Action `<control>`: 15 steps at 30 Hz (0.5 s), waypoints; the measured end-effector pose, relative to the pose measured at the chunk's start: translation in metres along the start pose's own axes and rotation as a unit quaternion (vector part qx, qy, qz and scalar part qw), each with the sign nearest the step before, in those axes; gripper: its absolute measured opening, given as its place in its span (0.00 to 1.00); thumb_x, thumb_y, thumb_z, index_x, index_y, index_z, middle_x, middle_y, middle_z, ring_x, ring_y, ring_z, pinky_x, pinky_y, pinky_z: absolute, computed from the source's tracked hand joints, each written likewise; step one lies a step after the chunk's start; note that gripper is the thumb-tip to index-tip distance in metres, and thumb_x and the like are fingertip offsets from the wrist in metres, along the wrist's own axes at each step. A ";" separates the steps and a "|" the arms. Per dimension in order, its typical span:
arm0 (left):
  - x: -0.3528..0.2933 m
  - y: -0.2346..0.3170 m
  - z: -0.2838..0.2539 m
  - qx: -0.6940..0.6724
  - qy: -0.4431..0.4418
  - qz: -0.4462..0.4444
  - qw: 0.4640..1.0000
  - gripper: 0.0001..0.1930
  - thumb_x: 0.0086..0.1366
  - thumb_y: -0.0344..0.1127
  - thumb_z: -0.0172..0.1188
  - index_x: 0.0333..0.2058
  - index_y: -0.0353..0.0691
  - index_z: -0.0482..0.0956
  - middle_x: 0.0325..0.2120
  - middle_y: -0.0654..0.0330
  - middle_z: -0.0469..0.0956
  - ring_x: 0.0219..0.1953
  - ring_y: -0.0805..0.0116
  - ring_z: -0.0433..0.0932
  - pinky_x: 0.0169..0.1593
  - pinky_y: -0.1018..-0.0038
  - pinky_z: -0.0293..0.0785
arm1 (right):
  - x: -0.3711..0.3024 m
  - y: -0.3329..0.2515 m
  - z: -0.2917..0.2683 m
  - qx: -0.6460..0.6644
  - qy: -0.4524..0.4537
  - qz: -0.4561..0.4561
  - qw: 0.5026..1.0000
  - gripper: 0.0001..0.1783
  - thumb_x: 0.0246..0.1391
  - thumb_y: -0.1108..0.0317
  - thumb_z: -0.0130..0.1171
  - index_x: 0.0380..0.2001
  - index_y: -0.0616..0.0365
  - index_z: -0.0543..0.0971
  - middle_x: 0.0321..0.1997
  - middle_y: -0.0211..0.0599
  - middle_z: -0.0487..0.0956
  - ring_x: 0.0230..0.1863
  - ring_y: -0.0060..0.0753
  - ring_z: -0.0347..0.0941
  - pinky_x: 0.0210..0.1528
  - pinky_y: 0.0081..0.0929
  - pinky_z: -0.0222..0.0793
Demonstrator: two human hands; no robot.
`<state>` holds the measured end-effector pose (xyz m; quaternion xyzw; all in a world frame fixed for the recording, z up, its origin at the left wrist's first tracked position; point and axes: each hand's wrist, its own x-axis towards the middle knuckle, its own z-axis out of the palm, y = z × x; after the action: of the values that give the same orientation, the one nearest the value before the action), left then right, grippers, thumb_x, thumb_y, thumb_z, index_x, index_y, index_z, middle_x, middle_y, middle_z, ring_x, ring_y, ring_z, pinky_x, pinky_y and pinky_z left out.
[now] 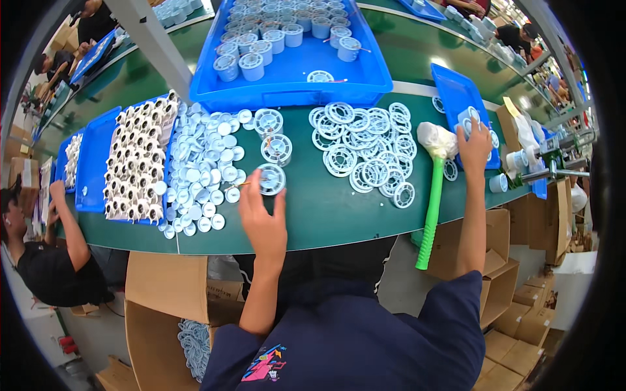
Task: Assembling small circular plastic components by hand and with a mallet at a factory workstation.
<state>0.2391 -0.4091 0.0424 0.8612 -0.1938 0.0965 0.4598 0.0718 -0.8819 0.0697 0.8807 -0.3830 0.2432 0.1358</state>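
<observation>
Head view: your left hand (262, 218), nearest you, pinches a white wheel-shaped spool (271, 179) at the front of the green belt (326, 202), just right of the heap of white caps (205, 169); a slack pinch could drop it over the belt's near edge. Your right hand (475, 144), far right of that heap, closes on a small white reel (468, 120) over a blue tray (456, 91). Green-handled mallet (432, 195), beside that wrist, overhangs the edge; a sleeve nudge could tip it off. Flat white rings (365, 153) lie between.
</observation>
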 end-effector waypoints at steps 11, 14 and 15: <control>-0.027 -0.005 -0.007 -0.009 -0.079 0.139 0.987 0.38 0.63 0.25 0.69 0.71 0.32 0.66 0.71 0.44 0.67 0.67 0.44 0.70 0.68 0.55 0.66 | -0.020 -0.314 -0.106 0.440 0.049 -0.391 0.807 0.17 0.47 0.77 0.68 0.44 0.57 0.85 0.52 0.41 0.83 0.52 0.44 0.80 0.53 0.41 0.79; -0.024 -0.007 -0.010 -0.019 -0.091 0.153 0.984 0.39 0.63 0.25 0.70 0.71 0.30 0.66 0.71 0.45 0.67 0.64 0.45 0.72 0.68 0.55 0.65 | -0.011 -0.393 -0.096 0.347 -0.081 -0.514 0.780 0.15 0.49 0.77 0.66 0.43 0.58 0.83 0.50 0.43 0.82 0.53 0.50 0.81 0.51 0.41 0.80; -0.024 -0.006 -0.010 -0.025 -0.095 0.150 0.984 0.39 0.62 0.26 0.70 0.71 0.30 0.66 0.71 0.45 0.68 0.63 0.45 0.72 0.68 0.55 0.65 | -0.015 -0.413 -0.092 0.348 -0.080 -0.514 0.780 0.15 0.49 0.77 0.66 0.43 0.58 0.83 0.50 0.43 0.82 0.53 0.50 0.81 0.51 0.41 0.80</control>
<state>0.2196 -0.3920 0.0347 0.8158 -0.3656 0.0773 0.4415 0.3390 -0.5567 0.1177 0.9504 0.2278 0.1832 -0.1062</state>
